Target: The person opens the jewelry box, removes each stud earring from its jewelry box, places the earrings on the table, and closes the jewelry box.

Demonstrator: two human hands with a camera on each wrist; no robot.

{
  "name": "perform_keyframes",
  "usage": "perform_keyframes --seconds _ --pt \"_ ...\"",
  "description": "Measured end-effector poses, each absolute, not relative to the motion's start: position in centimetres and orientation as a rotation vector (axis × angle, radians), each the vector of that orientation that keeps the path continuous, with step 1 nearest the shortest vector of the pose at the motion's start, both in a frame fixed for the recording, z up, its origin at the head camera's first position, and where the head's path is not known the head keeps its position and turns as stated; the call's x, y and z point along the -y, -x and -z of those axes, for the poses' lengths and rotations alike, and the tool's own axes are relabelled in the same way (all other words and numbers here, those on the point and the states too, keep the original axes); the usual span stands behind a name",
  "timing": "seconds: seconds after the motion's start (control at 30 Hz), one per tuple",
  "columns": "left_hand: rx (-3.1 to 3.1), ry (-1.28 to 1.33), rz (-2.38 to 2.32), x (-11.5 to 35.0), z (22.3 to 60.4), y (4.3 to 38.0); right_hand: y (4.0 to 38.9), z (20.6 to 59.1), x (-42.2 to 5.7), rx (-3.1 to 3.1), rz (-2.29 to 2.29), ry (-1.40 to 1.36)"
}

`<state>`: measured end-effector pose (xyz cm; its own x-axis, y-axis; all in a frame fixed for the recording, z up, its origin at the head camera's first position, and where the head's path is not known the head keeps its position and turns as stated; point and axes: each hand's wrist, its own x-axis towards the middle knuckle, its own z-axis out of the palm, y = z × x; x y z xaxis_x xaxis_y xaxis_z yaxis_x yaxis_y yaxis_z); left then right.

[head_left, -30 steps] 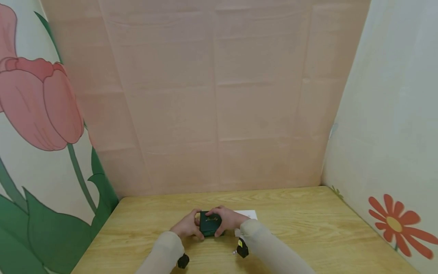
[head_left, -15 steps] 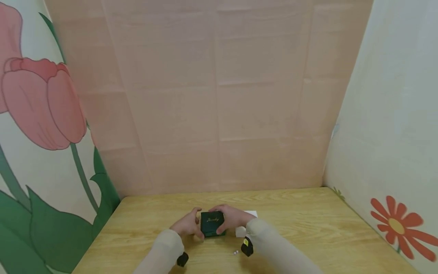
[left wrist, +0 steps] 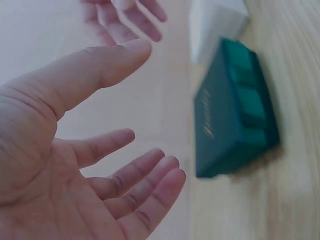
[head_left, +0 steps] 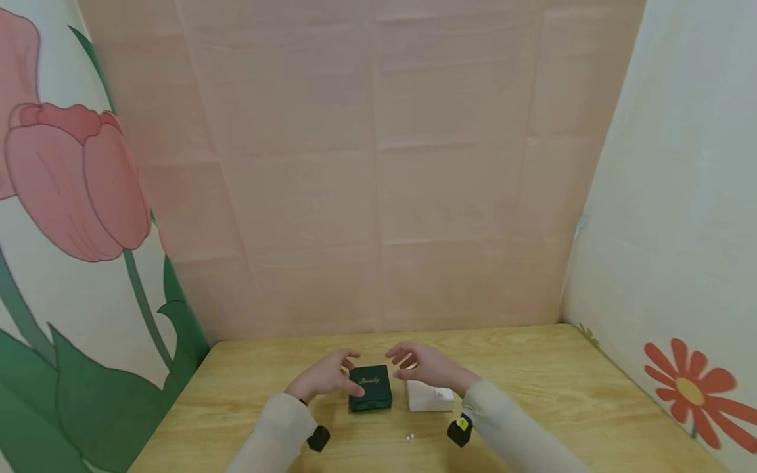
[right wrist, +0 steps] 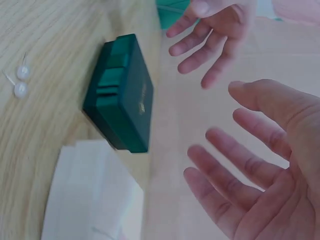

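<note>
A dark green jewelry box (head_left: pixel 372 389) with gold lettering on its lid sits closed on the table. My left hand (head_left: pixel 322 376) hovers at its left side, fingers spread and relaxed, gripping nothing; in the left wrist view a gap shows between fingers and box. To the box's upper right, my right hand (head_left: pixel 434 366) is raised with loose, parted fingers, also holding nothing. Below that hand lies a white box-like item (head_left: pixel 422 399), partly covered by it in the head view. Two pearl stud earrings (right wrist: pixel 21 82) lie on the tabletop in front of the boxes.
The wood-grain table (head_left: pixel 260 368) ends at a pinkish hanging cloth (head_left: pixel 378 197) behind. Walls with painted flowers stand left and right. A black wrist camera (head_left: pixel 459 430) hangs under the right sleeve, and another black camera (head_left: pixel 318 438) under the left.
Both hands have let go of the green box. The right hand moved up and to the right, uncovering the lid and more of the white item. The green box stays nearly in place.
</note>
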<state>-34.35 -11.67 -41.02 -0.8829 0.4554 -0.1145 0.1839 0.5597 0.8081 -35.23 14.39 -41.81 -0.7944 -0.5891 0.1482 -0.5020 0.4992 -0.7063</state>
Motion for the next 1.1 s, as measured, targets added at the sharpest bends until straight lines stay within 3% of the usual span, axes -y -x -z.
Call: perform_keyframes --seconds 0.27,0.43,1.1 --pt "-2.443 -0.733 -1.355 8.9 39.8 33.3 34.2 40.3 -17.1 -2.697 1.262 1.011" --pt "-2.459 -0.820 -1.355 6.8 40.4 33.4 34.1 40.2 -18.4 -2.755 1.291 0.904" --pt "-2.758 -0.795 -0.886 1.9 43.3 35.4 36.8 44.5 -21.6 -2.710 1.301 0.827"
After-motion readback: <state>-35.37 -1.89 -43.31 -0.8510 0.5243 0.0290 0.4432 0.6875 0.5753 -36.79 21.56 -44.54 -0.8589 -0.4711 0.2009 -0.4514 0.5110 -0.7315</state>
